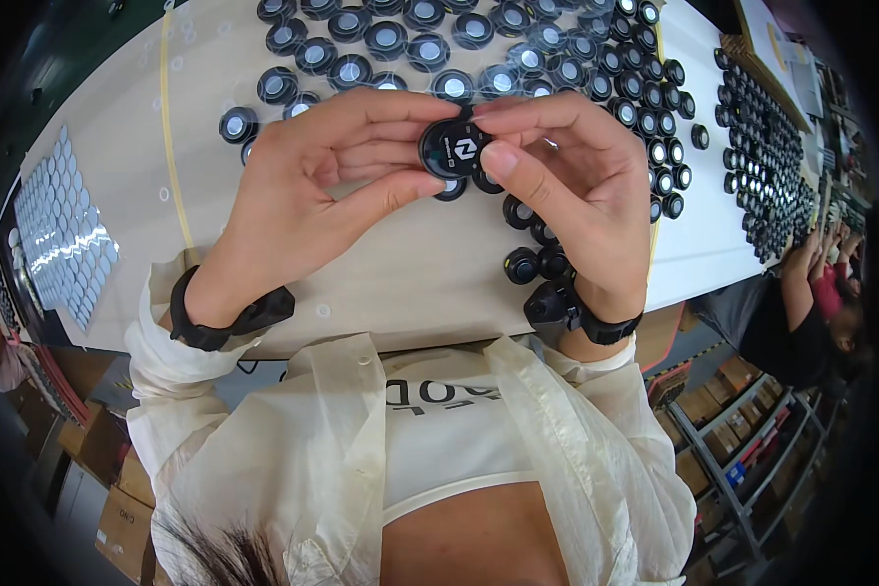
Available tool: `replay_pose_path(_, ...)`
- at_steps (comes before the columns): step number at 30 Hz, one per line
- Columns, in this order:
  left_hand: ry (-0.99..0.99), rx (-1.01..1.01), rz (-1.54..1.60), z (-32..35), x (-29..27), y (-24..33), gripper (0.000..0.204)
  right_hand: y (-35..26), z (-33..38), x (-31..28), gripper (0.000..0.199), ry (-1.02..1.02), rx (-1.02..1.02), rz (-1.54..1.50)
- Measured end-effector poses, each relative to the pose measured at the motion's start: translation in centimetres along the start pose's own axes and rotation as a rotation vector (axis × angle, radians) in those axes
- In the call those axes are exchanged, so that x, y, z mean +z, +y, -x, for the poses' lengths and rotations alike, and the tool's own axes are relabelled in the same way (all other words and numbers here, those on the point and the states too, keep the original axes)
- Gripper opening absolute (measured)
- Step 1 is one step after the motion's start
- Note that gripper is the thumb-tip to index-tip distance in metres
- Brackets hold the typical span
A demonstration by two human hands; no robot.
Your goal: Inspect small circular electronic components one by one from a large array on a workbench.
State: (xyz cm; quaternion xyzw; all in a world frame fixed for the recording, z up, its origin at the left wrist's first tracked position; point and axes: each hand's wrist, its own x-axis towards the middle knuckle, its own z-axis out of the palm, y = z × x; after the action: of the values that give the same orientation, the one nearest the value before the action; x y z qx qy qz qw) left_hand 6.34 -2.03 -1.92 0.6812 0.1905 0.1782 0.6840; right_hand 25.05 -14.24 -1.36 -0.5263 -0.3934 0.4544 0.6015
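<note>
Above the table's near part, my hands hold small black round pieces between them. My left hand (pixel 308 190) grips the left edge of a black round puck (pixel 435 154) between thumb and fingertips. In my right hand (pixel 586 186), thumb and forefinger pinch a thin black disc (pixel 466 148) with a white mark. This disc overlaps the puck's right side; whether the two are stuck together I cannot tell. Beneath my right hand stand several black pucks (pixel 521 265), partly hidden by its palm and wrist.
Many black pucks with pale round tops (pixel 386 39) cover the table's far side. A sheet of round clear stickers (pixel 66 230) lies at the left. Yellow tape (pixel 171 146) crosses the tabletop. More pucks (pixel 767 156) stand at right, near a co-worker's arm (pixel 799 283).
</note>
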Motion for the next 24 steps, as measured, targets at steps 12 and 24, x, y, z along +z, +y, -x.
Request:
replay_pose_path(12, 0.048, 0.03, -0.033, 0.1, 0.2, 0.2, 0.047, 0.4, -0.1, 0.3, 0.018, 0.018, -0.016, 0.023)
replay_pose_path(24, 0.036, 0.048, -0.136, 0.1, 0.2, -0.1, 0.045, 1.1, -0.3, -0.1, 0.017, 0.015, -0.133, 0.16)
